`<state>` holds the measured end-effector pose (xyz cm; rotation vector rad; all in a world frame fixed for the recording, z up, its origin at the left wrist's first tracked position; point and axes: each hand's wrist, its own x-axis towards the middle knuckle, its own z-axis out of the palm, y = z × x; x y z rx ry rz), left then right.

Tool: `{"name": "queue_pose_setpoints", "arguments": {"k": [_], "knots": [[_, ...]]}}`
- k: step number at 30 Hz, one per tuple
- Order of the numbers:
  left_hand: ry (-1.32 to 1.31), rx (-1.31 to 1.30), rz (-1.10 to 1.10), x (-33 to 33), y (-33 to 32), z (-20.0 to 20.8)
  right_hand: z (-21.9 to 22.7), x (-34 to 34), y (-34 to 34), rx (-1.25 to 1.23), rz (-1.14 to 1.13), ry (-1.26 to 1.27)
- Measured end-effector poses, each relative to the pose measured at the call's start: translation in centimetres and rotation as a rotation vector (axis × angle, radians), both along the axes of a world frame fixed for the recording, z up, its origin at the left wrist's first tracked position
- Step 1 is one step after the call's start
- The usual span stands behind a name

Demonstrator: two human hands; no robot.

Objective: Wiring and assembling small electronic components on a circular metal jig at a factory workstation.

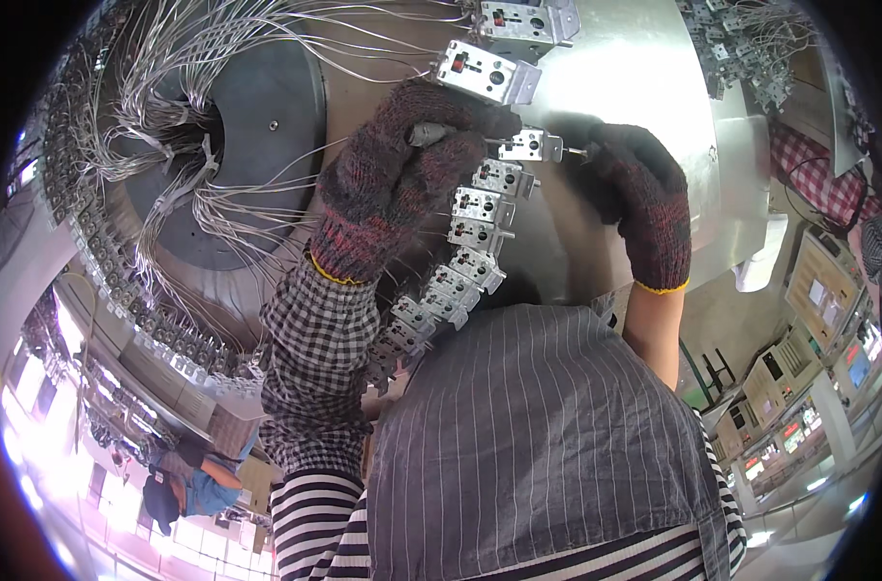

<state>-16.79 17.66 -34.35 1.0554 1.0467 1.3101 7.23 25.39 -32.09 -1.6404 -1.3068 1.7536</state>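
"Both hands are gloved and working. How do they stand in the head view?"

"Left hand (378, 184): fingers curled around a grey cylindrical piece (429, 135), with a thin rod running from it. Right hand (649, 189): fingertips apparently pinching a thin metal shaft (576, 150), though shadow hides some of the grip."

"And the small metal unit (530, 145)?"

"Between the hands, just above the curved row of similar units (476, 204), over the shiny tabletop (630, 73)."

"What worries you?"

"Slipping, mainly. Knit gloves blunt the feel, so a pinch on so thin a shaft could slide off. If the two hands aren't in line, I'd expect the unit to twist or the shaft to bend."

"Anything on the left?"

"Those silvery wires (257, 211) fan out from the dark disc (291, 87) close to the left forearm. A sleeve (320, 334) could snag one and pull a unit askew. Whether the rod touches the unit, I can't tell; if it's off-centre, it could skid and scratch the casing."
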Motion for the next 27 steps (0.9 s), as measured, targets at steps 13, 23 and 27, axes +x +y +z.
{"name": "queue_pose_setpoints", "arguments": {"k": [13,23,27], "knots": [[-0.371,-0.153,-0.01,0.4,-0.5,-0.9,0.2,0.2,0.1,0.023,0.012,0.037],[-0.011,0.026,0.042,0.8,-0.5,-0.1,0.0,0.0,-0.4,-0.018,-0.02,0.022],[-0.199,-0.12,-0.036,-1.2,-0.7,-1.0,0.1,0.0,-0.5,0.007,0.017,0.031]]}}
